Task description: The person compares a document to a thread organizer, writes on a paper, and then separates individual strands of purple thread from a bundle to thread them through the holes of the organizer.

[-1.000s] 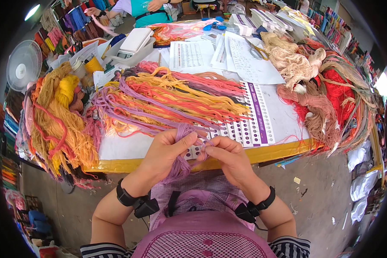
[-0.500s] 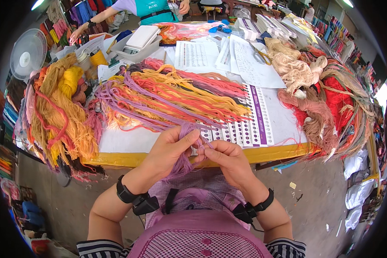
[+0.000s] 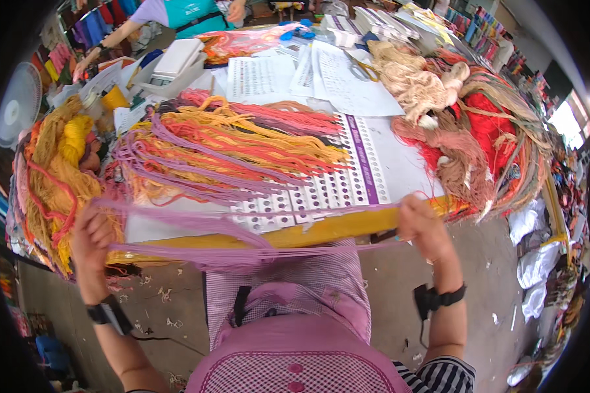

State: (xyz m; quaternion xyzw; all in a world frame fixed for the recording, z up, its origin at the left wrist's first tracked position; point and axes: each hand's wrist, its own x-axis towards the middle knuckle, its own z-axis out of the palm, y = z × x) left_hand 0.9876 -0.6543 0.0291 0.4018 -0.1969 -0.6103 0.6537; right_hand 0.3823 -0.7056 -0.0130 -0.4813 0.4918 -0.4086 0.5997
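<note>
A hank of light purple thread (image 3: 242,257) is stretched across in front of me, just off the table's near edge, its middle strands sagging toward my lap. At the left, my left hand (image 3: 93,239) is closed around the thread's looped end. Far to the right, my right hand (image 3: 423,226) is a fist from which thin strands run back to the hank; motion blurs both slightly. Beyond the hank, bundles of yellow, coral and purple thread (image 3: 242,147) lie across the table, their ends along white cards with punched holes (image 3: 367,170).
The table (image 3: 295,234) has a yellow front edge. Loose yarn heaps lie at the left (image 3: 52,177) and right (image 3: 478,144). Behind are paper sheets (image 3: 354,78), scissors (image 3: 364,69) and a scale in a tray (image 3: 177,62). A fan (image 3: 18,105) and a co-worker (image 3: 193,16) are farther back.
My hands were close together over the purple hank; now they are wide apart, with the thread drawn out between them. The view has shifted slightly, moving the table leftward and upward.
</note>
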